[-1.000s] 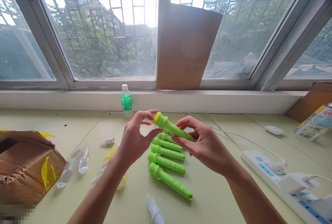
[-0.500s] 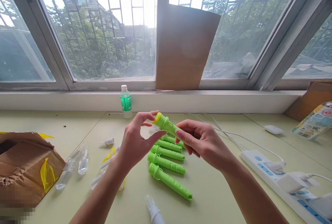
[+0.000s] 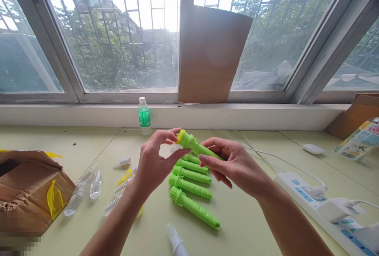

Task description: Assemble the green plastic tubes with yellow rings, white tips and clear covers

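Observation:
Above the table I hold a green plastic tube-shaped handle (image 3: 194, 144) with a threaded end and a small side loop, tilted with the threads toward the upper left. A yellow ring (image 3: 180, 136) sits at that end. My left hand (image 3: 158, 155) has its fingertips on the yellow ring, the thumb below the threads. Around the lower part of the handle, my right hand (image 3: 229, 161) is closed, thumb in front. Beneath my hands several matching green handles lie in a row, the nearest green handle (image 3: 195, 208) in full view and the farthest partly hidden.
At the left stands an open cardboard box (image 3: 32, 189) with yellow plastic pieces. Clear ribbed tubes (image 3: 95, 185) lie beside it. A white part with a clear tip (image 3: 177, 242) is at the front. A bottle (image 3: 144, 117) stands behind; a power strip (image 3: 308, 196) with cables lies right.
The green handle has turned slightly about its length, and its side loop shows more. My right thumb and fingers have shifted on it, while my left hand stays at the yellow ring.

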A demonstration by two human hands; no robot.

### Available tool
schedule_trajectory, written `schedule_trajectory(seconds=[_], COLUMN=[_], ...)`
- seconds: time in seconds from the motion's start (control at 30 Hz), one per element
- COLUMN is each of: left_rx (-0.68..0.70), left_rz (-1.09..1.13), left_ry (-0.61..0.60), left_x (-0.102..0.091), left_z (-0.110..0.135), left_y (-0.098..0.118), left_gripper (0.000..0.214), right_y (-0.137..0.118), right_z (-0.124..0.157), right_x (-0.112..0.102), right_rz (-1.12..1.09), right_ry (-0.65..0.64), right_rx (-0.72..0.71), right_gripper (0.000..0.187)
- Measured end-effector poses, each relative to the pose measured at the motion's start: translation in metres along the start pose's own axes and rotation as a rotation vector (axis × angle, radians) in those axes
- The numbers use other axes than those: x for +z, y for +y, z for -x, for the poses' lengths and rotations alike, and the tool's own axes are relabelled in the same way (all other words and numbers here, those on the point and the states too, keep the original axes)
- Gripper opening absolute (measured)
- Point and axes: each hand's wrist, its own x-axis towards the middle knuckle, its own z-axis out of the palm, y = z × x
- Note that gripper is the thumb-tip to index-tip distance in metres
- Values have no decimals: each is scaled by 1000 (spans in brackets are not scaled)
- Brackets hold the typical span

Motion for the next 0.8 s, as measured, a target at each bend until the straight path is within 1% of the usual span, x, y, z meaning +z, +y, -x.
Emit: schedule_trajectory(seconds=[0.13, 0.27, 0.37, 0.5, 0.63, 0.7, 0.8], left_rx=[-2, -1, 10, 30, 48, 51, 53], left_rz=[29, 30, 24, 39, 36, 40, 46], left_ry=[-27, -45, -49, -51, -57, -61, -94], left_x=[-2, -4, -4, -3, -2, -2, -1], left_z=[0, 0, 0, -1, -1, -1, 0], left_y=[0, 0, 1, 2, 4, 3, 1], left_gripper=[30, 28, 25, 21, 19, 21, 33], right_y=[2, 4, 4, 4, 7, 9, 8], right_z=[-1, -3, -3, -3, -2, -2, -1], right_x=[-2, -4, -4, -5, -6, -7, -7], right_rz=[-40, -55, -67, -112, -131, -143, -162], right_ry=[-5, -1, -7, -34, -50, -47, -37], right_rx=[-14, -28, -12, 1, 51, 90, 117], right_gripper=[31, 32, 34, 33, 26, 30, 34])
